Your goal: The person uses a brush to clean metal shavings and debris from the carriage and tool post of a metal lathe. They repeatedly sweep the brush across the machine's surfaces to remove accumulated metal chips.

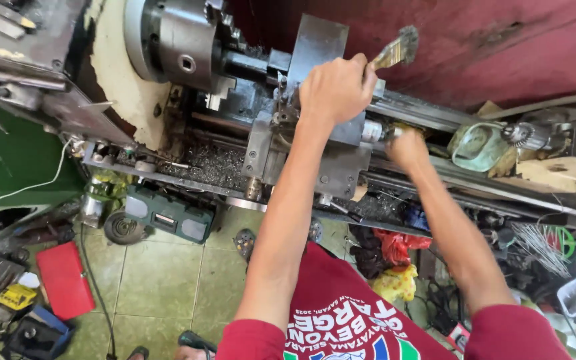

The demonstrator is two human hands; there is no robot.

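I stand over a metal lathe [435, 113]. My left hand [337, 87] is closed on the handle of a small paintbrush [398, 48], whose dirty bristles point up and right over the machine's far side. Just under that hand are the grey carriage and tool post [315, 47]. The steel chuck [181, 47] is to the left of it. My right hand [406, 148] reaches to the lathe bed right of the carriage and is wrapped around a small yellowish part there; what it is cannot be told. Metal chips [215, 163] lie in the tray under the chuck.
A pale green tailstock [478, 143] sits on the bed to the right. Below the lathe are a green box [168, 215], a red case [65, 280] on the tiled floor, red and yellow bags [398, 267], and a bundle of thin wires [535, 243].
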